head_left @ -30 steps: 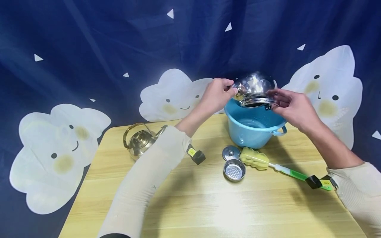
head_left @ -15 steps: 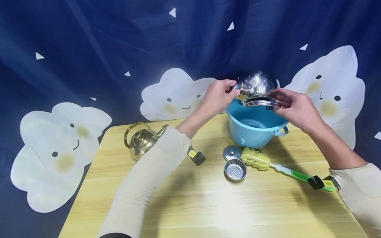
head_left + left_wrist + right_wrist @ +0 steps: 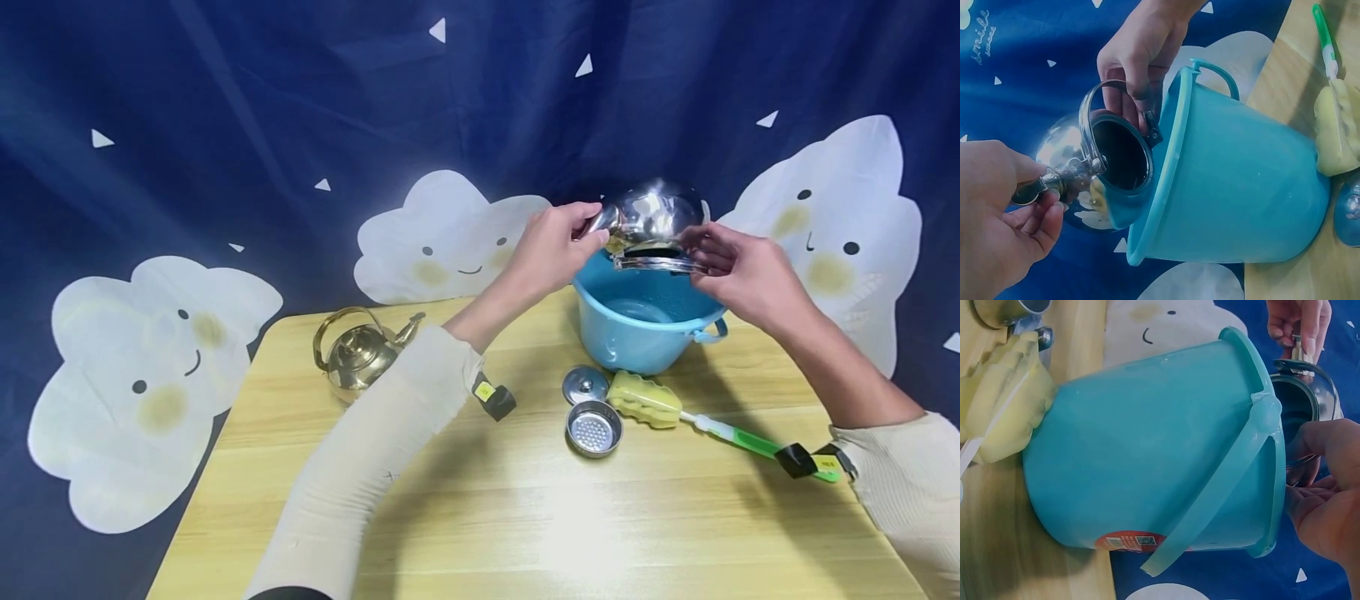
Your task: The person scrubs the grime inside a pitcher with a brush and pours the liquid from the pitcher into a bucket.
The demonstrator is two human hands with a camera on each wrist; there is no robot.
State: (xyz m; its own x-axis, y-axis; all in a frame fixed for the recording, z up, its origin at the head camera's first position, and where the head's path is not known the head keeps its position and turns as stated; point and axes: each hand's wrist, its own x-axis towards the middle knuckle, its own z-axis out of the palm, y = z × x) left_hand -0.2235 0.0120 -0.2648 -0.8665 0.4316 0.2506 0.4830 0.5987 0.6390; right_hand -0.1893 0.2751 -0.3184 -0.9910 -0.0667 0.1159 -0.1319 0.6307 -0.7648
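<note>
A shiny silver teapot [image 3: 660, 215] is held upside down above the light blue bucket [image 3: 626, 340], its lidless mouth facing down. My left hand [image 3: 551, 246] pinches the teapot's spout [image 3: 1054, 181] between thumb and fingers. On the opposite side, my right hand [image 3: 750, 271] grips the pot close to its rim, by the hinge of the arched metal handle [image 3: 1088, 119]. The dark inside of the pot [image 3: 1121, 153] shows in the left wrist view. Part of the right fingers is hidden behind the pot.
In front of the bucket lie a round silver lid [image 3: 586, 385], a perforated metal strainer [image 3: 593, 429] and a yellow sponge brush [image 3: 643, 400] with a green-and-white handle. A gold teapot [image 3: 358, 360] stands at the table's left, partly behind the left sleeve.
Both hands have tipped the silver teapot slightly further, so its mouth shows as a thinner ellipse in the head view. The things on the table have stayed put.
</note>
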